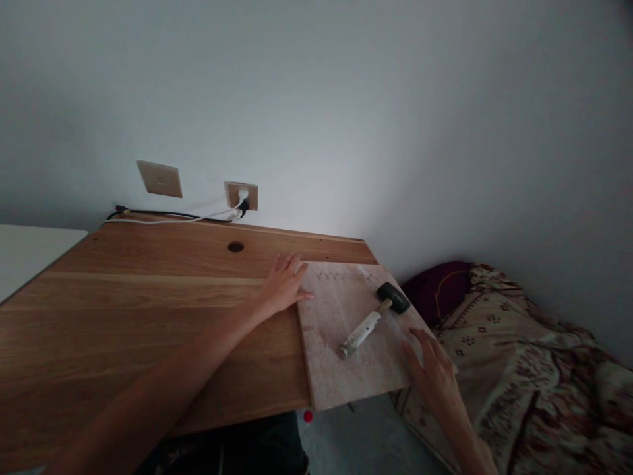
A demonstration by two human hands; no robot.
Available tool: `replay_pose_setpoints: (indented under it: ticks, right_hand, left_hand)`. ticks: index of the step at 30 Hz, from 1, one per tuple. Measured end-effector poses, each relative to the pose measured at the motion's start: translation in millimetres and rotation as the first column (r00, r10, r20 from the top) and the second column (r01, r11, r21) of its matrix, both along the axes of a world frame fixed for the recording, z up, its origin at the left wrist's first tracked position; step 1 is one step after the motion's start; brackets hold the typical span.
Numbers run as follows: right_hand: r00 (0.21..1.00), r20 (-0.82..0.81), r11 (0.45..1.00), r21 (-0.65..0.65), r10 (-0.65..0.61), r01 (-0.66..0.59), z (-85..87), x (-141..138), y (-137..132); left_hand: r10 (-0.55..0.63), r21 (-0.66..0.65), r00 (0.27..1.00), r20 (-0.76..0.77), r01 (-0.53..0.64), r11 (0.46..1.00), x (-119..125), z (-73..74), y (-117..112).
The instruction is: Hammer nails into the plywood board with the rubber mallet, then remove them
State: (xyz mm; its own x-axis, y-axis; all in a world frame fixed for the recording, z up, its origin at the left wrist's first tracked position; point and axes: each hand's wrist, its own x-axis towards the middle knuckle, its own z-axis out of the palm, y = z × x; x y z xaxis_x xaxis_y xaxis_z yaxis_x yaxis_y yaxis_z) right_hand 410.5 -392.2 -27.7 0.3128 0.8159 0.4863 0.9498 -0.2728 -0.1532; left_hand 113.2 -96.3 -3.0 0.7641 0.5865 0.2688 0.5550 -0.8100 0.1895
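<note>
Across grained tabletop (148, 293): pale, scuffed, squarish board (322, 323); atop, black-headed mallet (369, 324); at opposite edges, left hand (284, 285) and right hand (437, 373), fingers (425, 342) spread.

I'm in home, probably bedroom: rumpled patterned bedding (499, 356) heaped to my right, dark purple cushion (438, 284), plain wall (316, 119), wooden desk (148, 316), domestic wall socket (252, 198).
</note>
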Motion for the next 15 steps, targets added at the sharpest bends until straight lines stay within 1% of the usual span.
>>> replay_pose_setpoints:
  ticks: [2,3,4,5,6,7,9,10,11,13,15]
  right_hand:
    - [0.997,0.015,0.997,0.028,-0.079,0.079,-1.2,19.7,-16.0]
    - [0.991,0.034,0.992,0.014,-0.128,0.127,-3.5,29.5,-23.3]
    - [0.983,0.059,0.984,-0.006,-0.175,0.176,-6.9,39.1,-29.4]
    - [0.982,0.058,0.981,-0.071,-0.178,0.182,-11.2,47.9,-33.8]
    - [0.976,0.037,0.971,-0.105,-0.213,0.216,-15.8,55.6,-36.5]
    - [0.960,0.001,0.953,-0.119,-0.279,0.277,-20.4,61.6,-37.8]
    - [0.927,-0.009,0.923,-0.095,-0.374,0.372,-28.0,67.4,-38.2]
    - [0.923,0.009,0.920,-0.077,-0.384,0.384,-30.7,67.0,-38.4]
    - [0.930,0.036,0.928,-0.063,-0.367,0.368,-32.5,64.5,-39.2]
    - [0.958,0.101,0.959,-0.064,-0.268,0.275,-34.5,54.6,-42.6]
    - [0.971,0.183,0.983,-0.076,-0.153,0.169,-35.4,40.3,-46.6]
  left_hand:
    - [-0.045,0.030,0.999,0.009,0.045,0.999,4.7,1.5,-7.7]
    - [-0.059,0.034,0.998,0.008,0.058,0.998,5.2,2.0,-10.2]
    - [-0.066,0.033,0.998,0.006,0.066,0.997,5.1,2.6,-11.8]
    - [-0.068,0.032,0.998,0.004,0.068,0.997,4.7,3.2,-12.4]
    - [-0.065,0.032,0.998,-0.001,0.065,0.997,4.1,4.0,-12.4]
    - [-0.058,0.032,0.998,-0.010,0.058,0.998,3.6,5.1,-11.9]
    - [-0.037,0.045,0.999,-0.036,0.038,0.998,2.4,8.0,-10.6]
    - [-0.027,0.060,0.998,-0.049,0.029,0.998,1.3,9.7,-10.4]
    - [-0.017,0.077,0.998,-0.060,0.022,0.997,-0.5,11.5,-10.6]
    - [0.004,0.112,0.997,-0.079,0.005,0.994,-7.4,15.3,-12.4]
    - [0.041,0.142,0.994,-0.099,-0.027,0.990,-20.1,19.4,-14.8]
